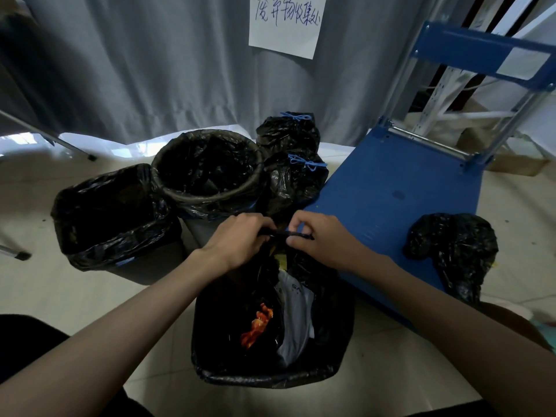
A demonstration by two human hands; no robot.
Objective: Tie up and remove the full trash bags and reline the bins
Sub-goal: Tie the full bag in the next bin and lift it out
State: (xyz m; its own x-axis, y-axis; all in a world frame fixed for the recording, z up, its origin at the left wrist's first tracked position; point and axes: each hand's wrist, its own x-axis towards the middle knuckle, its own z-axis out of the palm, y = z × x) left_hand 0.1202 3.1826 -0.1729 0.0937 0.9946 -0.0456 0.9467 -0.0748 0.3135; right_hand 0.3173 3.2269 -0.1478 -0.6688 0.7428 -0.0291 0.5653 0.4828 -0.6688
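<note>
On a pale tiled floor before a grey curtain, the left hand and right hand pinched the full trash bag's gathered neck at six o'clock, relined bins at eleven.

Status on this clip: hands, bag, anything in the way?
Left hand and right hand both pinch the near bag's gathered rim. Near bag full, not yet tied, in its bin. Nothing blocking; blue cart alongside.

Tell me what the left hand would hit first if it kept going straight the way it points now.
Probably the right hand: the left hand points across the gathered bag top toward it, almost touching. Depth is unclear.
</note>
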